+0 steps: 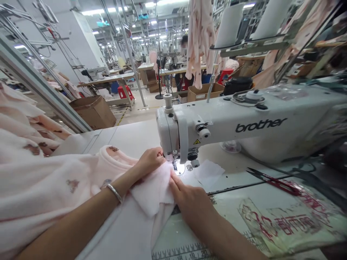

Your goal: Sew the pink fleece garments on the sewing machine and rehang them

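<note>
A pale pink fleece garment (78, 177) with small brown printed figures spreads over the left of the sewing table, its edge at the lit needle area of a white Brother sewing machine (217, 119). My left hand (151, 159), with a silver bangle at the wrist, is closed on the fleece just left of the presser foot (175, 166). The tips of its fingers are partly hidden by the machine head. Close to the needle, my right hand (187, 195) lies with fingers stretched out, touching the fabric's right edge. Its thumb is hidden.
Right of the needle lies a white scrap (210, 173). Red-handled thread snips (276, 180) rest near a printed plastic bag (292, 220). A ruler strip (187, 252) runs along the front edge. Behind stand cardboard boxes (93, 112), thread cones (230, 25), hanging pink garments (200, 39) and a person (184, 45).
</note>
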`<action>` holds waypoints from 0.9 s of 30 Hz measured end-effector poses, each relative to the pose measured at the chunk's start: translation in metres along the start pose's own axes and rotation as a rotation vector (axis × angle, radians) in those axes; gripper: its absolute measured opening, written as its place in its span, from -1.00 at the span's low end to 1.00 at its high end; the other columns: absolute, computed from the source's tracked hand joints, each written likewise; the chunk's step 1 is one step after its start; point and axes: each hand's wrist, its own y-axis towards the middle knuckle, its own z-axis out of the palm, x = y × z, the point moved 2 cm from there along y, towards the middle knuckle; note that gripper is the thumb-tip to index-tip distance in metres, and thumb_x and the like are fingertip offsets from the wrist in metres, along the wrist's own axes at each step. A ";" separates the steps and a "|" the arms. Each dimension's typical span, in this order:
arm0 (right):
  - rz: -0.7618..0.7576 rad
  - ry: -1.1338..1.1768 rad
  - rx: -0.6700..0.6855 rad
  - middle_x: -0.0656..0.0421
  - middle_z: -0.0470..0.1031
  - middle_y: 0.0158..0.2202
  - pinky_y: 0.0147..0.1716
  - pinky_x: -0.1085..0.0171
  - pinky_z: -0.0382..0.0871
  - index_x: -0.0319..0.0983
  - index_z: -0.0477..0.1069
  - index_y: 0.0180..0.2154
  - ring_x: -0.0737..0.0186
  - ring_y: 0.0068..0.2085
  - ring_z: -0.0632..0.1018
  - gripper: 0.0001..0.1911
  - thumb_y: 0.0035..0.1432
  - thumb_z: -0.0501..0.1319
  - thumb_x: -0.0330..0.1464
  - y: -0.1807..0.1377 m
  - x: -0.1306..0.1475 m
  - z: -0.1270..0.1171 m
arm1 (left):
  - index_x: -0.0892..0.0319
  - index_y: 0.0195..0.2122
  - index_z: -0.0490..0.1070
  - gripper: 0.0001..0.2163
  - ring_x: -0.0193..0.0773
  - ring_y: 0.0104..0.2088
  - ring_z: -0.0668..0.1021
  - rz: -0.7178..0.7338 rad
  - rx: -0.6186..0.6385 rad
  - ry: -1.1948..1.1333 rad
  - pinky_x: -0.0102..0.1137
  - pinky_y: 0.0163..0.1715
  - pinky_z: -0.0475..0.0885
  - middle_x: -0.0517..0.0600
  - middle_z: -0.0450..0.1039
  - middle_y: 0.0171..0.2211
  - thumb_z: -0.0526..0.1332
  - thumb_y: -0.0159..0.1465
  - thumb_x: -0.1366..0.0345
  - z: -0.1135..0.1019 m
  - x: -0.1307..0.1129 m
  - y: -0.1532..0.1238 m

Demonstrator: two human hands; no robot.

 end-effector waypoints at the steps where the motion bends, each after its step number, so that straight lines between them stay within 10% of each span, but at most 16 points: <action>1: 0.010 0.016 -0.030 -0.04 0.29 0.18 -0.60 0.23 0.45 -0.34 0.38 0.00 0.19 -0.46 0.55 -0.47 -0.02 -0.01 -0.68 0.000 0.000 -0.004 | 0.20 -0.51 0.38 -0.90 -0.26 -0.42 0.45 -0.002 -0.014 0.021 -0.43 -0.35 0.29 -0.05 0.41 -0.55 0.13 0.12 0.36 -0.004 -0.001 -0.005; 6: -0.107 0.367 -0.454 -0.02 0.48 -0.12 -0.16 0.18 0.46 -0.35 0.34 0.02 0.10 -0.11 0.50 -0.58 0.17 -0.06 -0.63 -0.017 0.024 -0.040 | 0.17 -0.37 0.39 -0.79 -0.26 -0.35 0.46 -0.009 -0.076 0.019 -0.42 -0.31 0.26 -0.06 0.44 -0.44 0.08 0.26 0.17 -0.059 -0.030 -0.080; 10: -0.162 0.877 -0.627 0.11 0.41 -0.21 -0.27 0.32 0.41 -0.19 0.17 0.14 0.25 -0.23 0.47 -0.65 0.34 0.01 -0.34 -0.040 0.052 -0.063 | 0.09 -0.22 0.43 -0.75 -0.32 -0.17 0.46 -0.049 0.044 -0.419 -0.49 -0.16 0.29 -0.11 0.47 -0.27 -0.02 0.35 0.17 -0.085 -0.068 -0.160; 12: -0.033 1.174 -0.566 0.25 0.35 -0.39 -0.40 0.38 0.33 -0.12 0.31 -0.18 0.34 -0.39 0.42 -0.90 0.31 0.08 -0.27 -0.047 0.054 -0.068 | 0.10 -0.19 0.42 -0.79 -0.32 -0.23 0.45 -0.095 0.060 -0.525 -0.50 -0.25 0.30 -0.10 0.43 -0.29 0.08 0.31 0.15 -0.086 -0.076 -0.182; 17: 0.267 1.817 -0.117 0.36 0.22 -0.52 -0.57 0.50 0.15 -0.18 0.15 -0.42 0.46 -0.52 0.26 -0.65 0.13 0.27 -0.16 -0.051 0.033 -0.074 | 0.22 -0.41 0.37 -0.74 -0.45 -0.49 0.25 -0.204 0.063 -0.600 -0.52 -0.52 0.12 -0.13 0.22 -0.49 0.16 0.25 0.10 -0.080 -0.071 -0.192; 24: 0.273 1.718 -0.080 0.32 0.27 -0.50 -0.58 0.46 0.20 -0.17 0.19 -0.40 0.43 -0.51 0.28 -0.67 0.13 0.24 -0.11 -0.062 0.018 -0.072 | 0.20 -0.41 0.40 -0.74 -0.43 -0.50 0.29 -0.195 0.110 -0.549 -0.50 -0.53 0.16 -0.11 0.27 -0.46 0.16 0.22 0.09 -0.071 -0.080 -0.182; 27: 0.164 1.185 -0.134 0.24 0.34 -0.46 -0.52 0.38 0.31 -0.16 0.25 -0.36 0.34 -0.48 0.40 -0.71 0.25 0.06 -0.09 -0.052 -0.028 -0.049 | 0.16 -0.36 0.43 -0.78 -0.31 -0.37 0.44 -0.159 -0.041 -0.261 -0.44 -0.34 0.33 -0.06 0.41 -0.39 0.12 0.22 0.13 -0.075 -0.055 -0.161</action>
